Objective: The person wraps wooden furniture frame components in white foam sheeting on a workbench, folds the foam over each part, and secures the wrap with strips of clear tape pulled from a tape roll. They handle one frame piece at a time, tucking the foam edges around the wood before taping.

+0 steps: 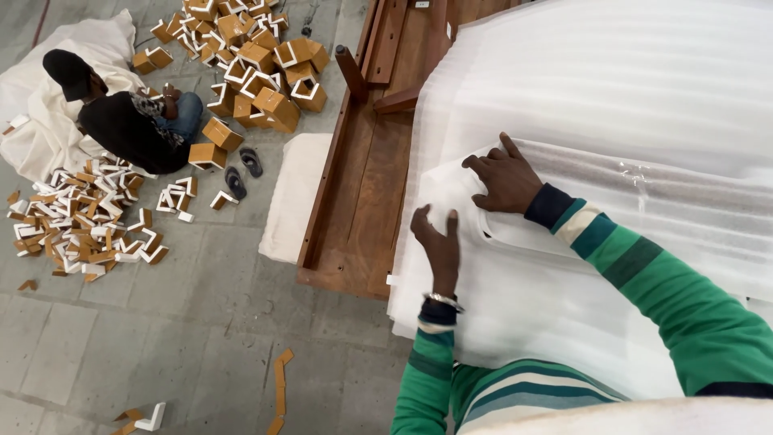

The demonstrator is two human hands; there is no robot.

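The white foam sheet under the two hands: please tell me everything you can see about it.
The white foam sheet looks thin, soft and slightly see-through, with fine ribbed lines. It is draped in layers over a brown wooden furniture piece, covering its right part and hanging over the near edge. A folded flap lies flat where the left hand and the right hand both press on it with spread fingers.
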